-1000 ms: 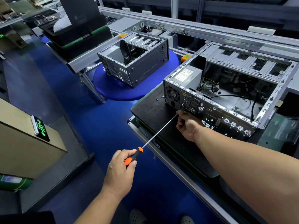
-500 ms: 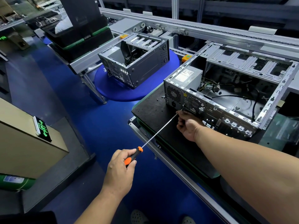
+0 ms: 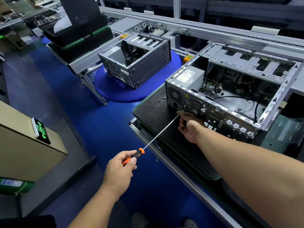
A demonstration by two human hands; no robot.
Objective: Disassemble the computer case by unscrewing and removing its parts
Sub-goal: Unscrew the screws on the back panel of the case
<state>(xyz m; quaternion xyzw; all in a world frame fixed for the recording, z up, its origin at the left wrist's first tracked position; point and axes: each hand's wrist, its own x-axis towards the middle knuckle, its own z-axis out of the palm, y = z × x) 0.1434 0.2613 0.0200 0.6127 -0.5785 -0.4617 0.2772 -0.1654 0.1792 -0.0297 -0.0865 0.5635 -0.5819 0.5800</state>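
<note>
A: Where's the case (image 3: 230, 96)?

B: On its side on the black table (image 3: 153, 112), open side up. A second case (image 3: 134, 63) sits beyond it on a blue disc (image 3: 115, 94).

A: And the hands?

B: The left hand (image 3: 119, 171) grips the screwdriver (image 3: 158, 137) by its orange handle. The right hand (image 3: 189, 127) is curled round the shaft at the case's rear panel, beneath the fan grille (image 3: 195, 106).

A: Is the tip on a screw?

B: Can't tell; the right hand's fingers hide it. Small screws (image 3: 162, 98) lie on the table left of the case.
</note>
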